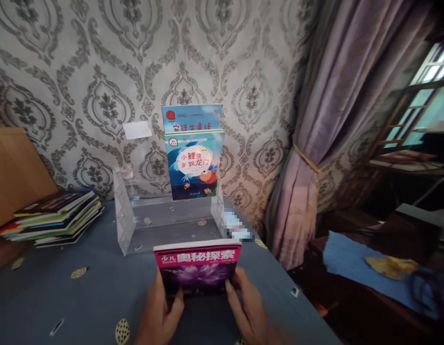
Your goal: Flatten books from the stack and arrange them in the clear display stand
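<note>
Between my two hands is a book [198, 272] with a pink band and a purple cover, tilted so its top edge faces the rack. My left hand [160, 306] grips its left side, thumb on the cover. On the opposite side my right hand [247, 304] holds it in the same way. Just beyond stands a clear acrylic book rack [123, 215] with stepped tiers. Its upper right carries a blue book with a fish picture [196, 167], and behind that another blue book [193, 115] rises higher. The rack's lower tiers hold no books.
A stack of books [60, 215] lies at the left beside a wooden panel [20, 172]. The grey-blue tablecloth [81, 297] has yellow spots. A tied purple curtain [297, 201] hangs to the right, near a blue cloth [351, 258] on a dark surface. Patterned wallpaper [250, 57] is behind.
</note>
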A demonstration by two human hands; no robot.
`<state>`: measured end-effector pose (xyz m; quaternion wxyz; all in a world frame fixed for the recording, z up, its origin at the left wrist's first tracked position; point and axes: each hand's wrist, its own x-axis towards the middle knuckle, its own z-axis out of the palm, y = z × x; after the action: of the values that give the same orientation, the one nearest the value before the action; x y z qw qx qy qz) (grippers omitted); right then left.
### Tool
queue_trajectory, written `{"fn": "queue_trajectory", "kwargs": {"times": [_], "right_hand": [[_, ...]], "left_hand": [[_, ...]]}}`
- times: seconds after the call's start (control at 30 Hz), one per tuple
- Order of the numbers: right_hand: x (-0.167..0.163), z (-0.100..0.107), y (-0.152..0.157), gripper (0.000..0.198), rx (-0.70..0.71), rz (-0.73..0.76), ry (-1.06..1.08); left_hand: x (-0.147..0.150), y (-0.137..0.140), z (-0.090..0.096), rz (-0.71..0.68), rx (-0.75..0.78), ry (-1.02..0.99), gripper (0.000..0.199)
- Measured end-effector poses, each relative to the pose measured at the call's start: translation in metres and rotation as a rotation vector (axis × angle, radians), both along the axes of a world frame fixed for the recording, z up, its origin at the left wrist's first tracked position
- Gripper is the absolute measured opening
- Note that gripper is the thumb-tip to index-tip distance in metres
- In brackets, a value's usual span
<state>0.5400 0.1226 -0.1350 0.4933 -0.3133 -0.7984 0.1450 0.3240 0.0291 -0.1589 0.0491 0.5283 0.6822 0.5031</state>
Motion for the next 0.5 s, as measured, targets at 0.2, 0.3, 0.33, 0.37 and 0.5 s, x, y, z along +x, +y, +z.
{"fn": "queue_trajectory", "kwargs": {"times": [0.2,0.3,0.33,0.37,0.5], "right_hand": [[-0.001,0.020,-0.004,0.035,-0.046,0.100,-0.011],[-0.001,0.023,-0.005,0.032,-0.088,0.137,0.011],[-0.002,0.023,-0.005,0.032,-0.099,0.142,0.015],[-0.002,0.022,-0.005,0.033,-0.107,0.142,0.023],[-0.002,0.023,-0.006,0.037,-0.144,0.164,0.030]], "left_hand": [[0.010,0.000,0.002,-0.017,-0.028,-0.056,0.066],[0.013,-0.001,0.001,-0.015,-0.049,-0.078,0.065],[0.012,-0.001,0.001,-0.023,-0.050,-0.078,0.065],[0.011,-0.001,0.001,-0.034,-0.049,-0.076,0.064],[0.005,0.000,0.003,-0.057,-0.023,-0.054,0.065]]}}
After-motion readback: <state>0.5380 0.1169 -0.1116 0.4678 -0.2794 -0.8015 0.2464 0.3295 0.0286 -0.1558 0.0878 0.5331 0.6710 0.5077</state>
